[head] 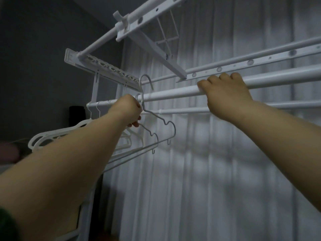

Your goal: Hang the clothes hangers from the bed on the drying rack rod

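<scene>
A white pleated curtain (191, 171) fills the centre and right of the frame, with a dark grey wall (34, 49) in the upper left. A white drying rack (139, 20) reaches from the top centre down to the left, its bars running across the upper half towards the right edge. The thickest of them, the drying rack rod (173, 93), crosses from mid-left to the right edge. Two bare forearms rise from the lower corners. The right hand (225, 94), right of centre, grips this rod from below, with its fingers curled over the top. The left hand (128, 110), left of centre, is closed round the necks of two grey wire hangers (166, 123), whose shoulders slope down to the right beneath the rod. The taller hook stands just above the rod, not resting on it. The second hook lies beside the knuckles, and the view does not show whether it touches the rod. Further left, two white plastic hangers (52, 134) hang by their hooks from the thin left end of the rod, partly hidden behind the left forearm.
</scene>
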Tool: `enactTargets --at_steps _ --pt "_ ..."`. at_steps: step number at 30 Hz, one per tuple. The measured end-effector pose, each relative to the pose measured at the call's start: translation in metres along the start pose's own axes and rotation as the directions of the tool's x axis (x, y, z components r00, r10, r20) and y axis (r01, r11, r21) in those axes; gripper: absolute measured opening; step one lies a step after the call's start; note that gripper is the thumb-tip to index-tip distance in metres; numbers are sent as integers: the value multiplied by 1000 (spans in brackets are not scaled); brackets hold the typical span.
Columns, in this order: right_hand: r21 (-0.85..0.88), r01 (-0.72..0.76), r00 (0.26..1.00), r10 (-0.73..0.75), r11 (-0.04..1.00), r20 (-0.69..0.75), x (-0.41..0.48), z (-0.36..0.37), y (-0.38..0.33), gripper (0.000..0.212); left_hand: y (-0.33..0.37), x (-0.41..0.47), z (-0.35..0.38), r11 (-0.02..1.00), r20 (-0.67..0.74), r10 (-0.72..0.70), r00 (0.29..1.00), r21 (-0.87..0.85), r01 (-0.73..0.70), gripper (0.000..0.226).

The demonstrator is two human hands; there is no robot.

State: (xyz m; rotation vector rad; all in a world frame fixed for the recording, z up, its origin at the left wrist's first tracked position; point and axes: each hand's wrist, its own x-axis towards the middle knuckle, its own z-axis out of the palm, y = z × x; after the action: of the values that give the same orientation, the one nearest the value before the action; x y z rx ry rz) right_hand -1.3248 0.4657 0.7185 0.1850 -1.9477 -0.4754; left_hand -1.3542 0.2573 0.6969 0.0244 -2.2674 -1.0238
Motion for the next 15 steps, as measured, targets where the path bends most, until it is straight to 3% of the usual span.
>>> enactTargets --at_steps 8,15 --pt "19 -2 999 3 1000 -39 -3 8 3 51 -17 15 23 994 13 64 998 -94 -62 27" --pt "9 -8 998 8 1000 -61 2 12 -3 50 -23 21 27 997 83 78 993 -14 -77 22"
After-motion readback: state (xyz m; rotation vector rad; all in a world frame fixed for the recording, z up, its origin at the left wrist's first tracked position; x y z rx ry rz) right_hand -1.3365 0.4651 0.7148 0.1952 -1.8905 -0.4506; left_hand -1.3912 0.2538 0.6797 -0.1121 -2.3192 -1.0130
